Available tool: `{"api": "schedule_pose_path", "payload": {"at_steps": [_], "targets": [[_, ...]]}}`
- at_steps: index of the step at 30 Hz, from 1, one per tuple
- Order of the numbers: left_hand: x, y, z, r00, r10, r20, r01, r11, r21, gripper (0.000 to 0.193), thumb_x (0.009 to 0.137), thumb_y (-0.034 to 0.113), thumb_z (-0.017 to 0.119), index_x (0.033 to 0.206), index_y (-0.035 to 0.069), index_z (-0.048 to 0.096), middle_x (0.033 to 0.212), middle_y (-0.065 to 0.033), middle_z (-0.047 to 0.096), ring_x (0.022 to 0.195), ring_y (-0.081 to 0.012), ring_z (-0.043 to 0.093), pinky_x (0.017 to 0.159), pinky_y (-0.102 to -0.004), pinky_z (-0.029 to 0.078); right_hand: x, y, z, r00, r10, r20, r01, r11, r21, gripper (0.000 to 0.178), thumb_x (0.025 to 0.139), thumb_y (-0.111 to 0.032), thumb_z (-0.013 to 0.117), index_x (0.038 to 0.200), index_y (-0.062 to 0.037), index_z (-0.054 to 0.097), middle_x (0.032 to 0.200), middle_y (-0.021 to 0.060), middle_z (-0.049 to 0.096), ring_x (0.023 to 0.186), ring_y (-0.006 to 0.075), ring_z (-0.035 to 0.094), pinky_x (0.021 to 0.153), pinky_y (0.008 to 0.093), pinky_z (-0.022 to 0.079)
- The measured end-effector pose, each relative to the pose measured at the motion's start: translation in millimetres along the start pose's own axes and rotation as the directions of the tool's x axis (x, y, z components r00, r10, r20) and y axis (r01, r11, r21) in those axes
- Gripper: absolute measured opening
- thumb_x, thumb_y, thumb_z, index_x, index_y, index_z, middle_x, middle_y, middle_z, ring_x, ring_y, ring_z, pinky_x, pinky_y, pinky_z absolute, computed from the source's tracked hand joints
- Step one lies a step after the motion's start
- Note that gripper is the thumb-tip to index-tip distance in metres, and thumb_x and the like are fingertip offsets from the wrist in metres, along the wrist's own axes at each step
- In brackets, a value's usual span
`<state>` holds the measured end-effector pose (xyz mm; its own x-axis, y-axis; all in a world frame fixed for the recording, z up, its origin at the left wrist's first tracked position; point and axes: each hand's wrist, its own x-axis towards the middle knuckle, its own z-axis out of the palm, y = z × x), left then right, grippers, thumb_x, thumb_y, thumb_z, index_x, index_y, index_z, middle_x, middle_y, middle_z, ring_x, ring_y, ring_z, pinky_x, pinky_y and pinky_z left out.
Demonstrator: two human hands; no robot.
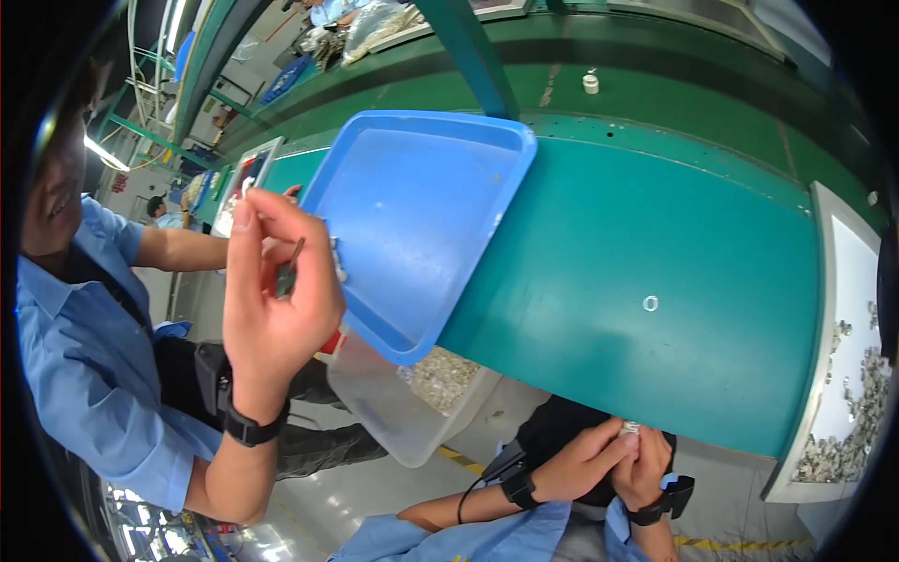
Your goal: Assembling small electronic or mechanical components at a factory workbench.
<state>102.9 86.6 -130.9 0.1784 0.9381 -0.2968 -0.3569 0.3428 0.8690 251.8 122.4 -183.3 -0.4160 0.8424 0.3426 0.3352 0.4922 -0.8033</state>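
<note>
My left hand [582, 463] and my right hand [644, 471] meet at the near edge of the green table. Their fingertips are pinched together around a small whitish part [630, 428], whose exact kind is too small to tell. Both wrists carry black straps. On the table top beyond them lies a small pale ring-shaped piece [651, 303], apart from both hands.
A blue tray [412, 225] rests at the table's left, above a translucent bin [407, 440] of small pale parts. A white-framed tray [815, 393] at right holds many small parts. At left, a co-worker's raised hand [281, 290] holds a small white piece and a dark thin tool.
</note>
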Motion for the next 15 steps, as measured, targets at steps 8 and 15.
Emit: {"api": "schedule_pose_path", "payload": {"at_steps": [8,15], "targets": [[-3.9,11.0,-5.9,0.994,-0.025,-0.105,0.029,0.999,0.041,0.028,0.108,0.017,0.044,0.125,-0.003,0.054,0.106,-0.0053,0.062,0.096,-0.0103,0.057,0.086,-0.027,0.048,14.5,-5.7,6.7,0.997,0.055,0.061,-0.056,0.998,0.016,0.034,0.087,-0.018,0.071,0.112,0.0041,0.067,0.096,0.0184,0.07,0.08,0.0345,0.07,0.07,0.0423,0.055],[1.8,16.4,-8.2,0.998,0.016,-0.06,-0.002,0.974,0.228,0.023,0.108,0.02,0.044,0.109,-0.001,0.055,0.096,-0.005,0.061,0.086,-0.0107,0.055,0.078,-0.0261,0.046,18.6,-2.3,-5.5,0.995,-0.099,0.032,0.103,0.984,-0.147,0.036,0.092,-0.029,0.069,0.112,0.002,0.069,0.099,0.0145,0.07,0.09,0.0321,0.068,0.088,0.0426,0.049]]}}
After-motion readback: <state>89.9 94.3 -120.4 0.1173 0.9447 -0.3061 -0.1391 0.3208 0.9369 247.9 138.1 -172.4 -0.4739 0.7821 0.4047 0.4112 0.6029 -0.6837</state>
